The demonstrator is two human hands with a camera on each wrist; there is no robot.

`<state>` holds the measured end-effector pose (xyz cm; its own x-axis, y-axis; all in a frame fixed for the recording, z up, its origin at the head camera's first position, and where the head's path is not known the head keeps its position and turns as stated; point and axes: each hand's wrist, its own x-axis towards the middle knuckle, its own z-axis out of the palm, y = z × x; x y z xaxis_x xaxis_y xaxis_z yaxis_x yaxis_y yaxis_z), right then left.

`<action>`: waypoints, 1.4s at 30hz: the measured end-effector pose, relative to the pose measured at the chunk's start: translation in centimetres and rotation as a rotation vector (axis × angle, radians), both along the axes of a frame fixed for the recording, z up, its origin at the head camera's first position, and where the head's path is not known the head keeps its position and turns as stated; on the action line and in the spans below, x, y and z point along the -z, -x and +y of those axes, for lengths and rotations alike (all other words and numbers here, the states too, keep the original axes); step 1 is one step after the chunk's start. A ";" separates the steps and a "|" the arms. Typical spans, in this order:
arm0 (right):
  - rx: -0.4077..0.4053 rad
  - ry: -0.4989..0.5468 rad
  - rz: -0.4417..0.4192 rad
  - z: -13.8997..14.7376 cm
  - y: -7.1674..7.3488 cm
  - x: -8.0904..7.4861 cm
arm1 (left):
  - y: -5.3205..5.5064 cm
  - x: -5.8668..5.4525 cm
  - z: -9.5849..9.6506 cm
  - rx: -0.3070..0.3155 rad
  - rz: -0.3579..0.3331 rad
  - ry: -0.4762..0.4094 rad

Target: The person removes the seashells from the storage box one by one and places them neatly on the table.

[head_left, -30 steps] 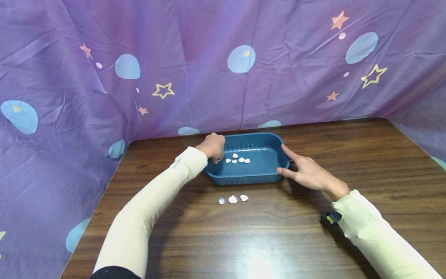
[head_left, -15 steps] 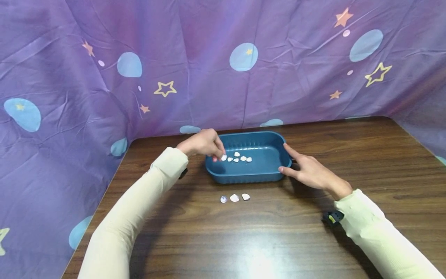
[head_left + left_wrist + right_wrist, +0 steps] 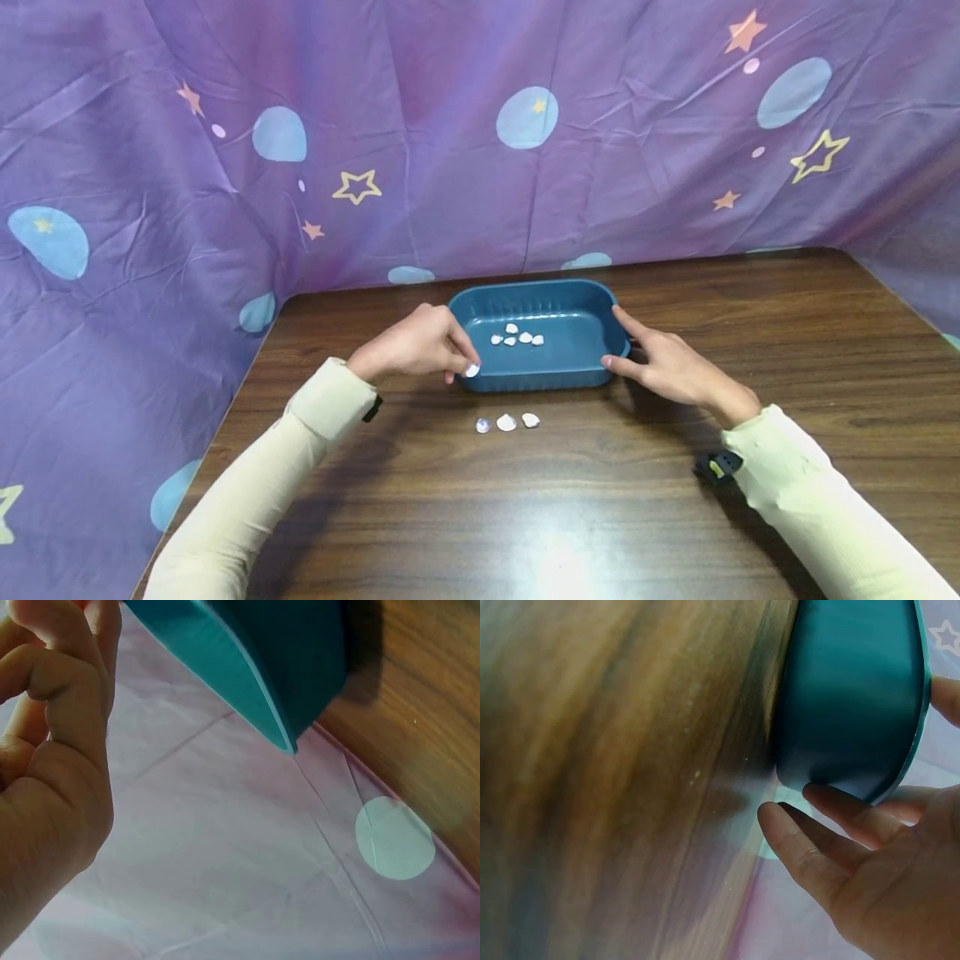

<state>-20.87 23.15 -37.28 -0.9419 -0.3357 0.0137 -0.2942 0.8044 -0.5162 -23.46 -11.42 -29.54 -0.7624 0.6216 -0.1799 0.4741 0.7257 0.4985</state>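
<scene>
My left hand (image 3: pixel 422 343) pinches a small white seashell (image 3: pixel 472 370) between thumb and fingertips, at the near left corner of a blue plastic tub (image 3: pixel 543 381). In the left wrist view the curled fingers (image 3: pixel 71 697) show, but the shell is hidden. Several white shells (image 3: pixel 526 337) lie grouped on the tub's floor. With fingers spread and fairly straight, my right hand (image 3: pixel 671 367) touches the tub's right end; the right wrist view has fingertips against the end wall (image 3: pixel 847 712). Three shells (image 3: pixel 506 422) sit in a row on the table before the tub.
The tub stands toward the back of a brown wooden table (image 3: pixel 480 508). Behind it hangs a purple curtain (image 3: pixel 450 125) with stars and blue spots. Light glares off the table's front part.
My left hand has come out of the tub's left side with a shell, moving toward me to the near left corner. The right hand stays at the tub's end.
</scene>
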 end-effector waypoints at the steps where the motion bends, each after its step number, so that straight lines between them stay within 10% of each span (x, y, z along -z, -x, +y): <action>1: -0.001 0.000 0.000 0.0 0.0 0.0 | -0.4 0.1 -0.1 -0.002 0.000 -0.005; 10: 0.010 -0.006 0.014 0.2 0.1 -0.3 | -3.8 2.4 -0.3 0.007 -0.031 -0.031; 23: 0.007 -0.001 0.005 0.0 -0.1 0.0 | -5.0 6.9 0.4 0.070 -0.025 -0.044; 42: 0.009 -0.010 0.007 -0.1 0.0 0.0 | -5.0 6.5 0.5 0.083 0.011 -0.015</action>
<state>-20.91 23.05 -37.26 -0.9447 -0.3274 0.0170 -0.2906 0.8123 -0.5057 -18.41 -10.89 -36.00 -0.7103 0.6851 -0.1618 0.5375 0.6762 0.5038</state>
